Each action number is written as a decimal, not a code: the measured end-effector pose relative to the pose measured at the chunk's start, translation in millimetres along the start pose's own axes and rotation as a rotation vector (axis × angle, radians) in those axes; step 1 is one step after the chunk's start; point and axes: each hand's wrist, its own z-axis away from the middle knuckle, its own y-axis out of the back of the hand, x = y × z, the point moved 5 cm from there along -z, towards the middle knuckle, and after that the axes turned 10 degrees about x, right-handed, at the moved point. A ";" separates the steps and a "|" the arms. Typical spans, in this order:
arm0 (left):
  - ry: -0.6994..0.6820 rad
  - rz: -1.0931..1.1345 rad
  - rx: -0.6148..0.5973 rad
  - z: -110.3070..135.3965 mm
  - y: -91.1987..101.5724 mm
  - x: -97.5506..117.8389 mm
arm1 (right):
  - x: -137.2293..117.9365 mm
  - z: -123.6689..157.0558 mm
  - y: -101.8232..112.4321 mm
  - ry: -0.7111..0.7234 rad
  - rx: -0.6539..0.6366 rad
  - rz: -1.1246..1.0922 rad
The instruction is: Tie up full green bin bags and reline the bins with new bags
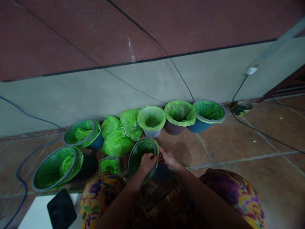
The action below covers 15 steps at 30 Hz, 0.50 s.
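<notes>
A small bin (140, 152) with a green plastic liner stands on the floor just in front of me. My left hand (147, 163) is closed on the liner at the bin's near rim. My right hand (168, 158) pinches the liner at the right side of the same rim, close beside the left hand. Both forearms reach forward from my lap, where colourful patterned cloth covers my knees.
Several more green-lined bins (180, 115) line the grey wall (71, 92), with tied green bags (117, 137) between them. A blue cable (22, 165) curls on the left floor, black cables (257, 131) run at right. A dark phone (61, 209) lies on a white surface at bottom left.
</notes>
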 end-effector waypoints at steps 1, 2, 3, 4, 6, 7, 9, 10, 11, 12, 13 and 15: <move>-0.014 0.004 -0.008 1.6 -2.8 -0.2 | -1.1 0.8 2.1 0.012 0.021 0.030; -0.033 -0.001 -0.013 3.8 -5.8 0.1 | -2.6 1.7 4.4 0.034 0.044 0.071; -0.057 -0.016 -0.021 6.7 -9.1 1.2 | -4.8 2.4 6.9 0.069 0.070 0.124; -0.081 -0.041 -0.034 10.3 -12.7 3.0 | -7.6 3.2 9.6 0.115 0.099 0.187; -0.105 -0.101 -0.080 19.0 -19.3 7.2 | -13.7 4.7 15.8 0.213 0.171 0.343; -0.102 -0.127 -0.103 23.2 -20.9 9.1 | -16.6 5.4 19.2 0.249 0.208 0.429; -0.069 -0.166 -0.090 28.8 -15.9 10.8 | -21.3 6.7 25.5 0.284 0.246 0.584; -0.050 -0.185 -0.030 29.8 -7.9 9.9 | -23.5 7.2 28.8 0.291 0.249 0.647; -0.031 -0.211 0.066 29.9 3.5 7.4 | -26.0 7.7 32.4 0.302 0.250 0.696; 0.000 -0.238 0.187 30.0 17.4 2.5 | -28.8 8.1 36.8 0.317 0.254 0.731; 0.040 -0.262 0.309 30.7 31.6 -4.7 | -31.7 8.3 42.0 0.339 0.269 0.751; 0.183 -0.254 0.464 34.9 52.2 -26.9 | -36.1 7.6 54.5 0.381 0.322 0.765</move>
